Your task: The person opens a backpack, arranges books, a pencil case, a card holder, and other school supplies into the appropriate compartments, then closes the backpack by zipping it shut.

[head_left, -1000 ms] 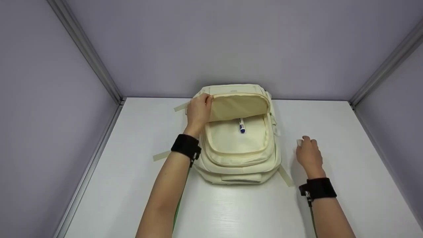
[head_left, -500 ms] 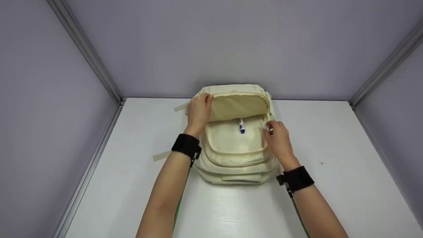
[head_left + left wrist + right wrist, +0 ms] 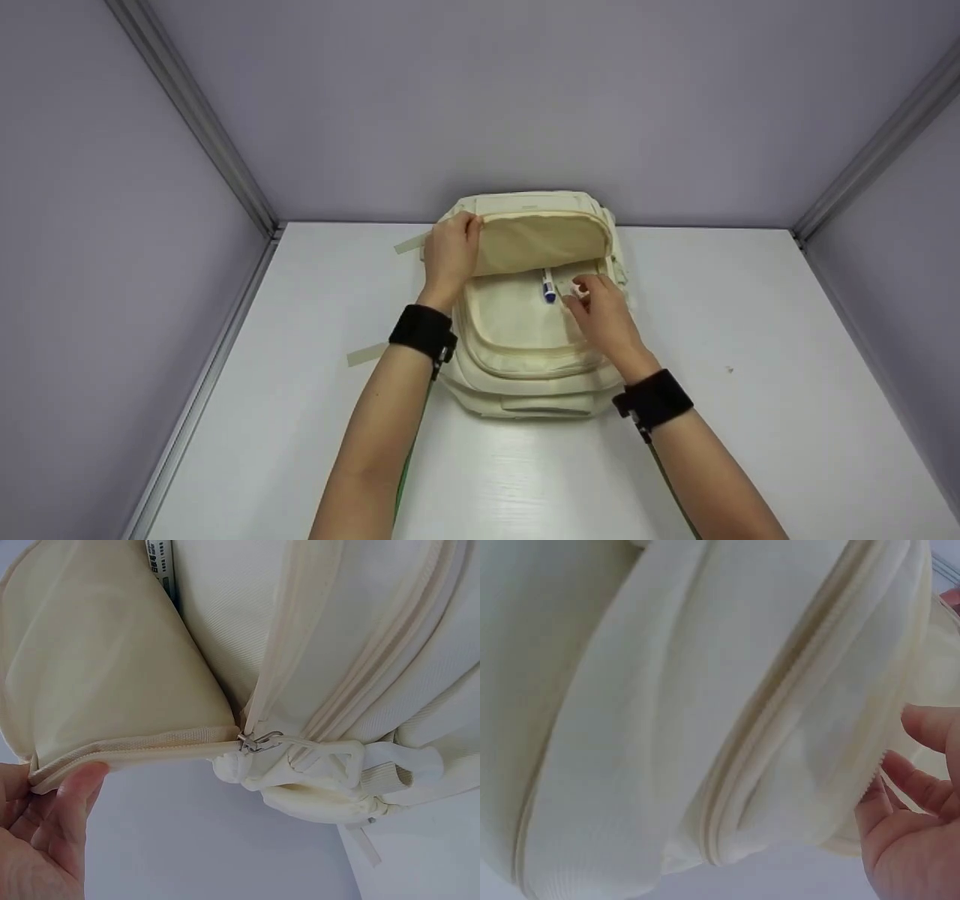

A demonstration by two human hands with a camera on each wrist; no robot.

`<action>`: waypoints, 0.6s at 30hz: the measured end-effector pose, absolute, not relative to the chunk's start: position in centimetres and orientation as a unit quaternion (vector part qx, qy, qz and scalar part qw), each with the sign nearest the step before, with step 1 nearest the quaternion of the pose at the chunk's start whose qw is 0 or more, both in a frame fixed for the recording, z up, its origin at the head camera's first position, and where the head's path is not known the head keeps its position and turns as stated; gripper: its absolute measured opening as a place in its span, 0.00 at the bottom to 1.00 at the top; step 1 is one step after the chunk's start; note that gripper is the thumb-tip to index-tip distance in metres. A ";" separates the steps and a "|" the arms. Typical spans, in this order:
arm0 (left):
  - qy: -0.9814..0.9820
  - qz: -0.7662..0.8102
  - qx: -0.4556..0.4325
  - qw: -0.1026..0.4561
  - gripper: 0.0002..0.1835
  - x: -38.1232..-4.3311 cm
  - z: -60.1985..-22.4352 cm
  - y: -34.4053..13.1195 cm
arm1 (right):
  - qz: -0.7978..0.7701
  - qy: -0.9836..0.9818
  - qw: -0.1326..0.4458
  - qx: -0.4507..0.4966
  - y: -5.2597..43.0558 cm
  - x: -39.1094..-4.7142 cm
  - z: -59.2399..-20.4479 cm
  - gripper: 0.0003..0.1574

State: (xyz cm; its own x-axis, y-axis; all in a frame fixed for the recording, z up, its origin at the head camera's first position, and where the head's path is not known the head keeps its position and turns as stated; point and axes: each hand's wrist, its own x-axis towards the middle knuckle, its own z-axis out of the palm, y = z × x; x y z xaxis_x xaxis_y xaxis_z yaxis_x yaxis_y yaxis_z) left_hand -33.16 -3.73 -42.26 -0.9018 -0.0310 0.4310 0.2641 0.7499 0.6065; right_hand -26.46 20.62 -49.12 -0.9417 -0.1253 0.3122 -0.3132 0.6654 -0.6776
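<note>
Setting: pale lilac walls with metal corner posts enclose a white bench (image 3: 262,420).
Left wristband: black band (image 3: 424,331) on my left forearm, beside the backpack's left edge.
Left hand: my left hand (image 3: 450,255) pinches the zip edge of the pocket flap between thumb and fingers, a closed grip on the fabric; the left wrist view shows my thumb (image 3: 71,799) pressed under the zip seam.
Pocket flap: cream flap (image 3: 544,240) held lifted and folded back toward the far wall, its lining facing me.
Backpack: cream backpack (image 3: 525,375) lying flat at mid-bench, top end against the far wall, front pocket unzipped; straps trail out on the bench at the left.
Pen: white pen with a blue tip (image 3: 549,286) lies in the opened pocket, half under the flap, just left of my right fingertips.
Right hand: my right hand (image 3: 604,319) rests over the pocket's right half, fingers curled round a small white piece (image 3: 579,288); what that piece is cannot be told.
Right wristband: black band (image 3: 652,399) at the backpack's lower right corner.
</note>
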 end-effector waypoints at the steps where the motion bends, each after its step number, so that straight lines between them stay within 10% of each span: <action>1: -0.911 -0.348 -0.063 0.213 0.12 -33.2 -42.3 -3.7 | 0.389 -0.903 0.125 0.131 20.8 -26.4 -48.9 0.17; 11: -0.911 -0.348 -0.060 0.215 0.11 -33.2 -42.3 -3.9 | 0.239 -0.885 0.327 0.230 22.4 -27.9 -47.2 0.25; 18: -0.913 -0.350 -0.053 0.203 0.11 -33.1 -42.3 -4.1 | 0.125 -0.907 0.292 0.277 23.3 -29.4 -46.8 0.40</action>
State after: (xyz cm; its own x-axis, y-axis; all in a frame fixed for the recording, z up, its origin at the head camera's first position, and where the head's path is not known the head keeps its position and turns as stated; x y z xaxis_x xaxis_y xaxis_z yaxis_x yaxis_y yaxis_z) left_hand -33.05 -4.05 -42.32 -0.9120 -0.0452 0.4078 0.2393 0.7488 0.6181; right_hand -29.43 23.30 -46.84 -0.6762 -0.4297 0.5984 -0.5759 0.8149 -0.0656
